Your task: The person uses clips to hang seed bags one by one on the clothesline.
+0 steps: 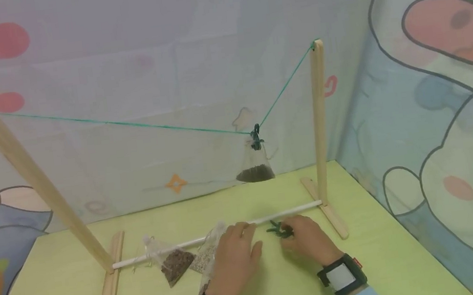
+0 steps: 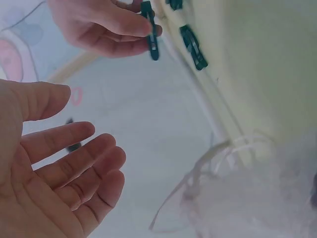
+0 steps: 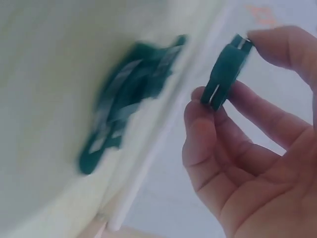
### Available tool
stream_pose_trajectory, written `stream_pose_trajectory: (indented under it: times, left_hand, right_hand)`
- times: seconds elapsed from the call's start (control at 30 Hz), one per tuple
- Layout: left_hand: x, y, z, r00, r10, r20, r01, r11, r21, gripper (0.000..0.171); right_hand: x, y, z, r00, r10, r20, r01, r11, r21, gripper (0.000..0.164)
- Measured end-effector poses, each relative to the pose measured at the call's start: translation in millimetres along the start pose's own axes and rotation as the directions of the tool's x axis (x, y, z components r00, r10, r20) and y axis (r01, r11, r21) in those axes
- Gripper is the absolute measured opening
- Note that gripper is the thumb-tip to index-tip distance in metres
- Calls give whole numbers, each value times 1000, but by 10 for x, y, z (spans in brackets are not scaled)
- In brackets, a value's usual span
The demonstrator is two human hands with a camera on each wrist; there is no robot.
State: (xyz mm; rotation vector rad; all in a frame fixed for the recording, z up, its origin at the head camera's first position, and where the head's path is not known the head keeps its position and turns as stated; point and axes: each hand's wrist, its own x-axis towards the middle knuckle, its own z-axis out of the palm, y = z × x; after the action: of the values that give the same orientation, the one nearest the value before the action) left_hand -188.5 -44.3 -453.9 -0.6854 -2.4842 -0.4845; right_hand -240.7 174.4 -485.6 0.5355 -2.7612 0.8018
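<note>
My right hand (image 1: 310, 239) pinches a dark green clothespin (image 3: 227, 72) between thumb and fingers, just above the table. More green clothespins (image 3: 131, 94) lie on the table beside it, blurred in the right wrist view. My left hand (image 1: 237, 260) has relaxed, spread fingers and holds nothing. It hovers near a clear bag of pale grains (image 1: 202, 261), which it partly covers in the head view. A clear bag of brown bits (image 1: 177, 267) lies farther left. From a green string (image 1: 140, 125) hangs a bag of dark grains (image 1: 256, 173), fixed by a green clothespin (image 1: 255, 138).
Two wooden posts (image 1: 322, 122) on flat wooden feet (image 1: 112, 276) carry the string, which sags at the hanging bag. A white rod (image 1: 288, 212) joins the feet low across the yellow table (image 1: 388, 261). Printed cloth (image 1: 99, 75) stands behind.
</note>
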Motion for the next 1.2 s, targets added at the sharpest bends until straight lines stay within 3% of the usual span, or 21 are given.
stream_pose_trajectory:
  times: [0.13, 0.23, 0.37, 0.47, 0.6, 0.7, 0.77, 0.83, 1.03, 1.2]
  left_hand:
    - [38, -74, -192, 999, -47, -10, 45, 989, -141, 35]
    - [56, -147, -312, 994, -105, 16, 106, 961, -255, 36]
    - [49, -250, -428, 984, -173, 50, 177, 881, -439, 36]
    - [19, -301, -484, 973, -208, 97, 226, 795, -563, 38]
    - [-5, -329, -516, 949, -242, 200, 314, 699, -643, 40]
    - [0, -334, -518, 937, -233, 260, 349, 656, -670, 41]
    - [6, -336, -507, 932, -214, 291, 359, 646, -674, 41]
    - [20, -329, -499, 930, -201, 307, 361, 643, -675, 41]
    - [60, -300, -450, 935, -175, 308, 341, 681, -648, 41]
    - [73, -281, -447, 939, -172, 299, 331, 695, -638, 41]
  right_hand:
    - [14, -122, -137, 996, -56, -66, 66, 986, 156, 24]
    - [17, -267, -231, 986, -104, -127, 136, 952, 275, 24]
    - [33, -454, -297, 968, -157, -198, 228, 878, 420, 26]
    - [43, -555, -308, 956, -181, -231, 279, 806, 522, 27]
    - [46, -637, -278, 949, -192, -248, 309, 710, 633, 31]
    - [47, -669, -234, 950, -192, -248, 312, 657, 687, 33]
    - [47, -687, -203, 949, -193, -248, 314, 639, 703, 34]
    - [48, -703, -176, 946, -198, -255, 322, 640, 697, 34]
    - [57, -748, -120, 931, -229, -284, 362, 686, 631, 31]
    - [66, -775, -98, 918, -255, -304, 394, 680, 619, 28]
